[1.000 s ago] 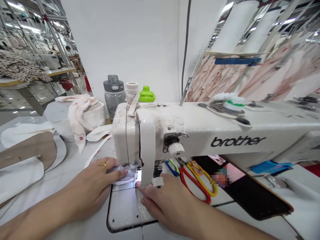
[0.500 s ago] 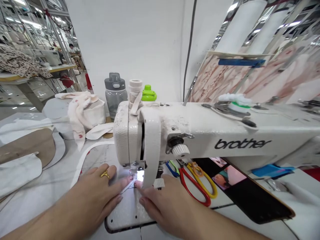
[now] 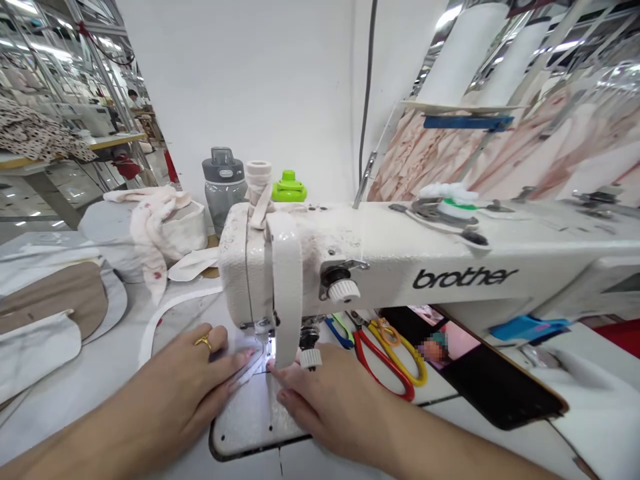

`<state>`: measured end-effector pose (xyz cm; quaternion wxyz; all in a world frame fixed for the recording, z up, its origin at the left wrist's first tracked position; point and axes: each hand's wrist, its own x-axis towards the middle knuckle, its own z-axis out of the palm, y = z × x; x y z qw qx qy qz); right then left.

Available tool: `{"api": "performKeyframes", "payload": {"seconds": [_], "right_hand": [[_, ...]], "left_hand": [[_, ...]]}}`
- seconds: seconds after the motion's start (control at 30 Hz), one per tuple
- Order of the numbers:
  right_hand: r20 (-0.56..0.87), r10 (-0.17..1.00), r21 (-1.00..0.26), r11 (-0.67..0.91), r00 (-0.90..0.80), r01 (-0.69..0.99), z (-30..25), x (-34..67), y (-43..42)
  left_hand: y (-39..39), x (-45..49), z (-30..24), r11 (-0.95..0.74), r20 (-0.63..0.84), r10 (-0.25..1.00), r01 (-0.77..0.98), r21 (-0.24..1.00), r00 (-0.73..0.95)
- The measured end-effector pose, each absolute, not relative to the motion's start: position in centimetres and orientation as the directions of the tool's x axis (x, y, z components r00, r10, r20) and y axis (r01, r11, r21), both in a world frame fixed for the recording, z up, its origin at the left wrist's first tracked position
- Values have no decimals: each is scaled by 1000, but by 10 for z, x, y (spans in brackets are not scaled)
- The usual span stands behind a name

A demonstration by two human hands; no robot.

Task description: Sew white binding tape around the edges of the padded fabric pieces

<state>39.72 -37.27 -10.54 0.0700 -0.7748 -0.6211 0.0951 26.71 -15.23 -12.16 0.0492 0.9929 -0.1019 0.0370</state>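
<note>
My left hand [image 3: 193,380], with a gold ring, lies on a pale fabric piece with a white edge band [image 3: 173,303]. Its thumb and index finger close on the white edge just left of the needle area [image 3: 267,347] of the sewing machine [image 3: 360,237], where a small lamp glows. On the other side, my right hand [image 3: 335,400] reaches in under the machine head. The right index fingertip is beside the presser foot, and the thumb is spread apart below it over the metal plate [image 3: 250,420]. The machine head hides the other right fingers.
Red-handled scissors [image 3: 385,370], yellow-handled scissors [image 3: 407,350] and a phone [image 3: 500,380] lie under the machine arm. A grey bottle [image 3: 224,187] and a green-lidded bottle [image 3: 289,188] stand behind. Cut fabric pieces [image 3: 65,293] are stacked at left.
The whole view has shifted slightly, with the machine sitting further left. My left thumb has drawn nearer the index finger, and the fabric's edge band has moved a little.
</note>
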Motion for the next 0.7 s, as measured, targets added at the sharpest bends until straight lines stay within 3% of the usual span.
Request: {"api": "performKeyframes", "payload": {"seconds": [0.33,0.57,0.7], "right_hand": [[-43,974,-180,-226,222,957,-108,399,-374],[-5,982,-297,-183,191,937,-104,400,-374],[-21,978,-254,-206,208,945,-104,399,-375]], "left_hand": [[-181,256,-121,-959,244,-273,-244,-145,931],[-178,258,-126,-961,340,-275,-270,-62,899],[-168,262,-114,-961,258,-241,-268,74,936]]}}
